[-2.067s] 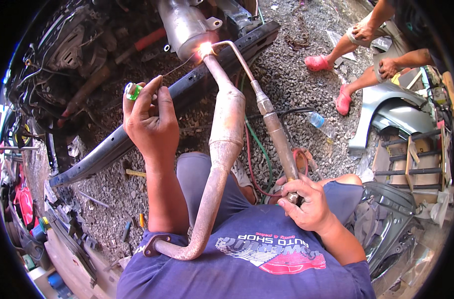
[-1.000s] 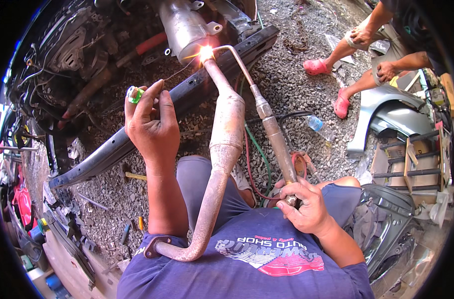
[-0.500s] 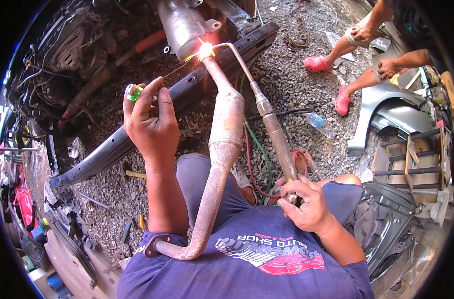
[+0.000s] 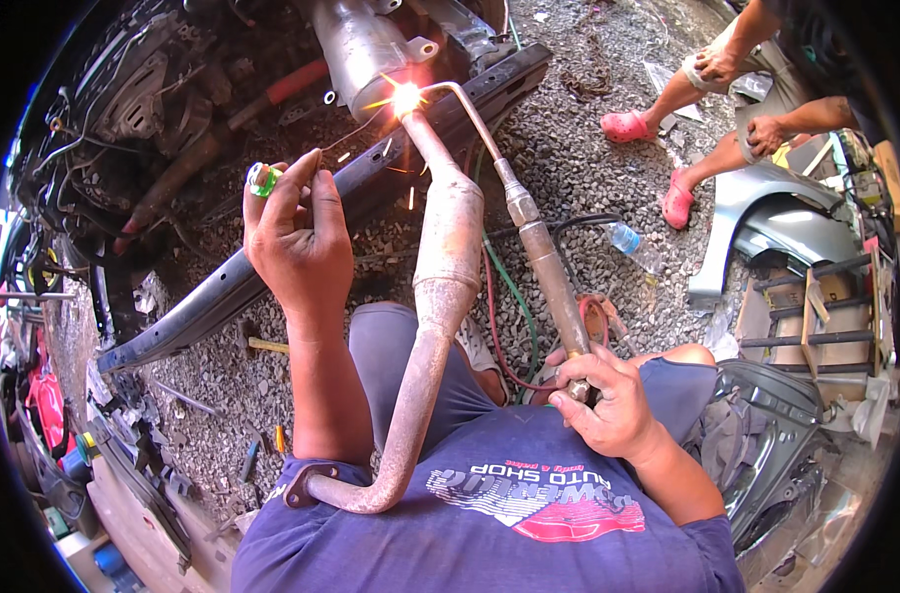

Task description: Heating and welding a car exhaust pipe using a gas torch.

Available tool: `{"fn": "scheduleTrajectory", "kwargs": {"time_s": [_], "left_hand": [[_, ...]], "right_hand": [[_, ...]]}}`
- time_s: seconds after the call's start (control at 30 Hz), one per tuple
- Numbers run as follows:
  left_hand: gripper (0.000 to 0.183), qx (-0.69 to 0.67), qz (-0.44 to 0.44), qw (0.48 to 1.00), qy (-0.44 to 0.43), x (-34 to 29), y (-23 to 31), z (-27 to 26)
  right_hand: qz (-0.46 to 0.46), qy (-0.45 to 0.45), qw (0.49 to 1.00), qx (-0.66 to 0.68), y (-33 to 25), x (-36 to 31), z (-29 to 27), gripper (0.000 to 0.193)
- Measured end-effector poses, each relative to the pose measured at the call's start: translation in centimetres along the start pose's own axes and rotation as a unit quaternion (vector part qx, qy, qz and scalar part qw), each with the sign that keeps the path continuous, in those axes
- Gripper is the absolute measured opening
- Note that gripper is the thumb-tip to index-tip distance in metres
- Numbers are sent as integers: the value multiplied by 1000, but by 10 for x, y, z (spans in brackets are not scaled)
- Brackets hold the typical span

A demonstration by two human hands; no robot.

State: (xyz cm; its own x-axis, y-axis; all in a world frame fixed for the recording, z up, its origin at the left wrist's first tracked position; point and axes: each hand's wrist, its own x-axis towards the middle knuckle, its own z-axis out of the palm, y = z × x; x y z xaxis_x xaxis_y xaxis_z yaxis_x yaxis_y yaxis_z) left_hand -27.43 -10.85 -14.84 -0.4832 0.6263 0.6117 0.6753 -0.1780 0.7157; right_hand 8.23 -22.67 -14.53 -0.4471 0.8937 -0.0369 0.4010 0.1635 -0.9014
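Note:
My right hand (image 4: 608,400) is closed around the handle of a gas welding torch (image 4: 549,267). The torch's bent tip meets a bright glow where a rusty exhaust pipe (image 4: 436,237) joins a silver muffler (image 4: 361,54). Between the thumb and fingers of my left hand (image 4: 297,237) is pinched a thin filler rod (image 4: 349,135), its far end reaching toward the glow. Something green and white (image 4: 263,180) sits at one of that hand's fingers. The pipe's flanged lower end rests against my shirt. Glare hides the joint itself.
A long dark metal beam (image 4: 193,301) lies across the gravel under the work. Hoses (image 4: 514,296) run beside the torch. Nearby are a hammer (image 4: 269,345), a plastic bottle (image 4: 624,238), silver fenders (image 4: 766,212) and a person in pink clogs (image 4: 626,126).
A few sparks now fly below the glow, and the flare looks slightly larger. Both hands, the torch and the pipe stay nearly in place.

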Motion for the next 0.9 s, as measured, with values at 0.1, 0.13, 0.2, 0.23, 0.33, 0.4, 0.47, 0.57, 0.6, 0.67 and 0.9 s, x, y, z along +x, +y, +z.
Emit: {"fn": "scheduleTrajectory", "kwargs": {"time_s": [0.1, 0.13, 0.2, 0.23, 0.33, 0.4, 0.47, 0.57, 0.6, 0.67, 0.9], "left_hand": [[18, 2, 3, 1000, 1, 0, 0, 0], [18, 3, 8, 1000, 4, 0, 0, 0], [18, 6, 1, 1000, -2, 0, 0, 0], [18, 2, 2, 1000, 1, 0, 0, 0], [19, -8, -4, 1000, 0, 0, 0, 0], [18, -4, -2, 1000, -2, 0, 1, 0], [18, -4, 0, 1000, -1, 0, 1, 0], [18, -1, 3, 1000, 0, 0, 1, 0], [18, 6, 5, 1000, -2, 0, 1, -1], [18, 14, 7, 1000, -4, 0, 2, -1], [18, -3, -4, 1000, -5, 0, 1, -1]], "right_hand": [[1, -1, 1000, -3, -1, 0, -1, 24], [9, -6, 1000, 3, -1, 0, -2, 24], [5, -4, 1000, -11, -2, 0, -2, 24], [10, -8, 1000, -10, -2, 0, -2, 24], [1, -2, 1000, -7, -1, 0, -1, 24], [-4, 2, 1000, -10, -1, 0, -1, 24], [-5, 2, 1000, -11, -2, 0, -1, 24], [2, 1, 1000, -6, -2, 0, 0, 25], [1, 1, 1000, -4, -2, 0, -1, 25], [1, 1, 1000, -2, -2, 0, -1, 25], [-3, 2, 1000, -3, -2, 1, 0, 24]]}}
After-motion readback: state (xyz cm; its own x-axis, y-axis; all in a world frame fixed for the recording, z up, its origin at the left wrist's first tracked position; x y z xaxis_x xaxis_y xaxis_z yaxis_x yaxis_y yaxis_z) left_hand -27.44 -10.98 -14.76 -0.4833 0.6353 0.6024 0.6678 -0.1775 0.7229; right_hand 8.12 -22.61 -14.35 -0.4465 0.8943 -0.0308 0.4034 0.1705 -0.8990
